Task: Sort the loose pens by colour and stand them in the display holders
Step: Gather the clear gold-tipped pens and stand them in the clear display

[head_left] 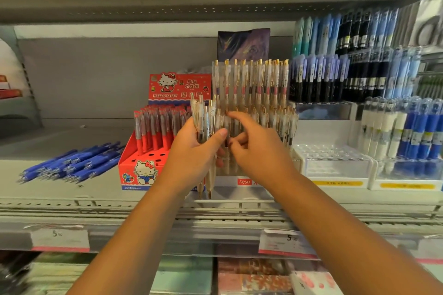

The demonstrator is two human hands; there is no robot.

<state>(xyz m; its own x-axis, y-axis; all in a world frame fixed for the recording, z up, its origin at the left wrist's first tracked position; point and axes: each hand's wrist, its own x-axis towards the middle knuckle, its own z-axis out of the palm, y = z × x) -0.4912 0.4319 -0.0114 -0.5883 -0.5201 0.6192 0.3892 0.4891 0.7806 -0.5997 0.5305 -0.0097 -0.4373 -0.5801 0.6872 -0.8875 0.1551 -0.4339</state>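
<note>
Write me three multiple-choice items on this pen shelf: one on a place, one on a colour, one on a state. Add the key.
1. Where do the loose blue pens lie relative to the red box?
A. Inside it
B. On the shelf, to its left
C. On top of it

2. What colour are the grips of the pens standing in that box?
A. Green
B. Yellow
C. Red

3. What is the left hand doing?
A. Gripping a bundle of pens
B. Lying flat on the shelf
C. Holding a price tag

Key:
1 B: they lie flat on the shelf, beside the box's left side.
2 C: their lower barrels are red.
3 A: its fingers curl round several pens held upright.
</note>
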